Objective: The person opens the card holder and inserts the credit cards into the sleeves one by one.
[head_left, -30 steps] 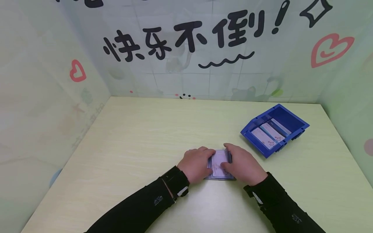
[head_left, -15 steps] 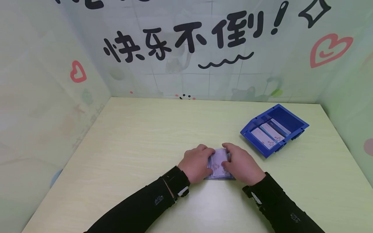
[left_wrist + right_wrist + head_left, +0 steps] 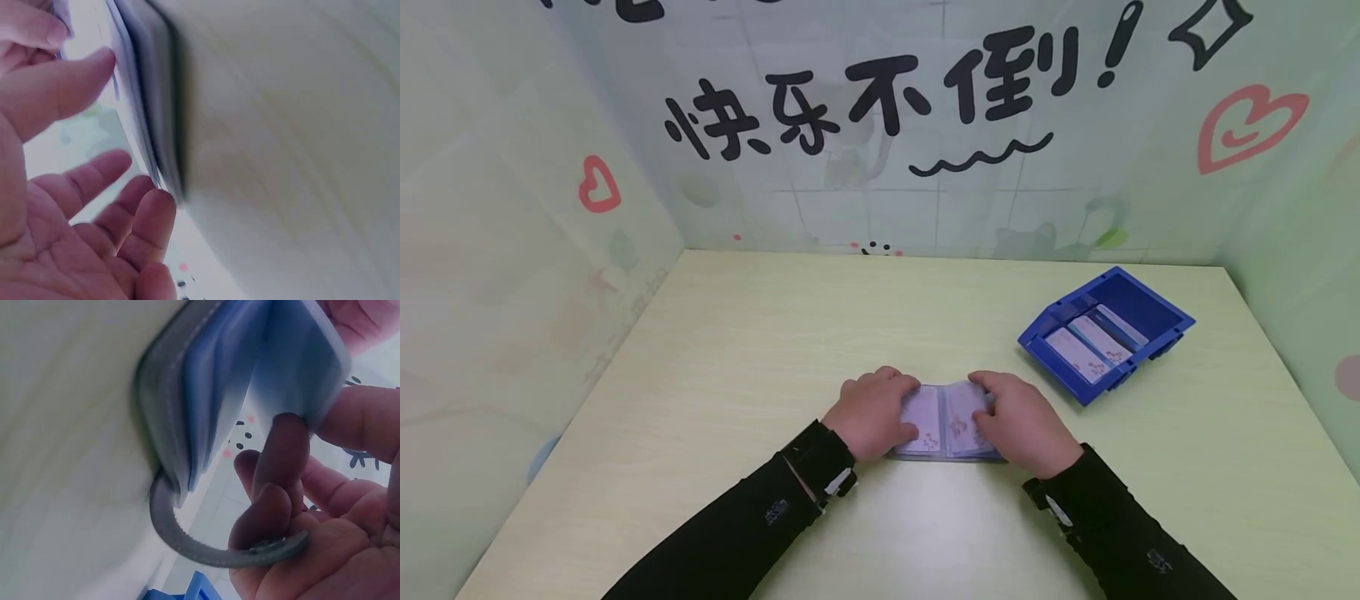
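Note:
A card holder (image 3: 943, 456) lies opened like a booklet on the table, with pink-and-white cards showing in its clear sleeves. My left hand (image 3: 871, 414) holds its left side, thumb on the pages and fingers at the far edge; the thumb (image 3: 87, 84) shows in the left wrist view. On the right side, my right hand (image 3: 1028, 425) pinches a raised sleeve page (image 3: 303, 369) between thumb and fingers. The grey cover (image 3: 159, 406) rests underneath, and its curved strap (image 3: 206, 553) with a snap sticks out against the right-hand fingers.
A blue bin (image 3: 1060, 385) stands behind and to the right of my hands, with several similar cards (image 3: 1078, 354) inside. Printed fabric walls (image 3: 850, 208) bound the light wooden table (image 3: 790, 325) at the back and both sides.
My left hand has moved left, and the spread of the card holder is now wider, with cards visible on both halves. My right hand has stayed nearly in place.

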`<state>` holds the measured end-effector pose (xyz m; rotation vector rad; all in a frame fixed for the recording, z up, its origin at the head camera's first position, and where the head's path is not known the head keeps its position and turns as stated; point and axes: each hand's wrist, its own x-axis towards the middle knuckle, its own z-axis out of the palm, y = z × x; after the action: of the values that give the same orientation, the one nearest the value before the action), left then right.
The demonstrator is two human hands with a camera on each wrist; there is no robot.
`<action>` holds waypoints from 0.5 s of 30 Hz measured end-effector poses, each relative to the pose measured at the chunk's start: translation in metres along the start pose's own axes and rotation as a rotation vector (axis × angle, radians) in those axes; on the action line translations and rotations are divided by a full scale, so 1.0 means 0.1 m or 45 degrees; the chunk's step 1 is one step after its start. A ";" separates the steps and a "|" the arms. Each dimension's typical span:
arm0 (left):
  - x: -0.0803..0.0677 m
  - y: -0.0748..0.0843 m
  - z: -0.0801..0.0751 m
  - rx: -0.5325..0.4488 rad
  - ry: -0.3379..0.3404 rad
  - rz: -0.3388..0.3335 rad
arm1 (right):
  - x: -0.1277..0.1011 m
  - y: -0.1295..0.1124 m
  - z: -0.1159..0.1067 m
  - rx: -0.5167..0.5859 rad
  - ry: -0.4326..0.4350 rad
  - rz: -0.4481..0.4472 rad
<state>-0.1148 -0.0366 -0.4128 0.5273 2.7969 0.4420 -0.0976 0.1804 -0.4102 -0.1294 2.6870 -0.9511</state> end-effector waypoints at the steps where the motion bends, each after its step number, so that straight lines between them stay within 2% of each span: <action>1: 0.00 -0.03 -0.01 -0.004 -0.006 -0.004 | 0.00 0.00 0.00 0.005 0.008 -0.001; 5: 0.00 -0.09 -0.01 -0.031 -0.033 -0.003 | -0.02 -0.01 0.00 0.039 0.053 -0.044; 10: 0.01 -0.11 0.00 -0.044 -0.048 0.014 | -0.05 -0.02 0.03 0.084 0.103 -0.186; 15: 0.01 -0.10 0.01 -0.048 -0.058 0.022 | -0.07 -0.05 0.07 0.094 0.067 -0.274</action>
<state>-0.1184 -0.0446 -0.4170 0.5464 2.7375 0.4791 -0.0886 0.1731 -0.4105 -0.3894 2.7214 -1.1295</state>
